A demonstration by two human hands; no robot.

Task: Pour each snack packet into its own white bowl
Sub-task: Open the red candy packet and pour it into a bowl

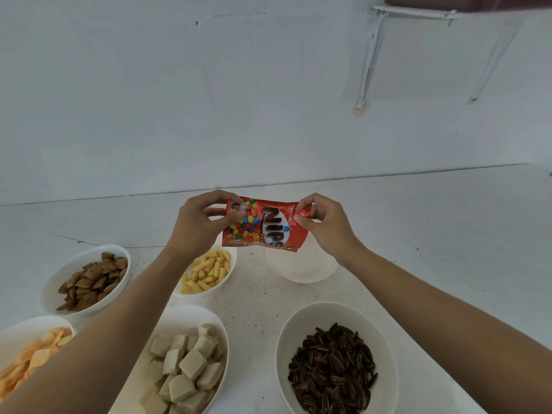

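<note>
Two hands pinch the red candy packet (264, 224) mid-frame: left hand (200, 222) grips one end, right hand (321, 222) the other. It looks light, crinkly and slippery; hold the ends. The empty white bowl (304, 265) sits just below.

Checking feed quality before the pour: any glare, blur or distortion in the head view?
Head view: soft even light, faint shadows; wide-angle bending curves the counter edge; Nips packet sharp and readable between the hands, slight foil shine by the right hand; edges slightly soft.
</note>
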